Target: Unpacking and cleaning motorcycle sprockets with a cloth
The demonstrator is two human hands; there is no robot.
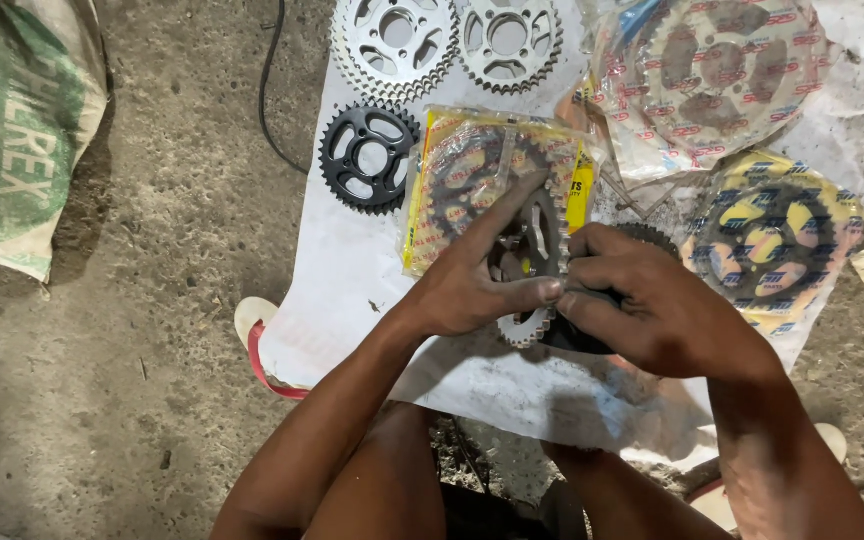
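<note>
Right now we take the white sheet (352, 300) as our landmark. At its upper left a black sprocket (369, 157) lies flat. Over its middle, our left hand (472, 285) pinches a silver sprocket (535, 262) on edge, thumb against its toothed rim. Just right, touching that rim, our right hand (652, 305) curls closed around a dark part, equally near.

Bare metal sprocket (532, 250) – glossy plastic packet (452, 180), rough concrete floor (172, 260)
</note>
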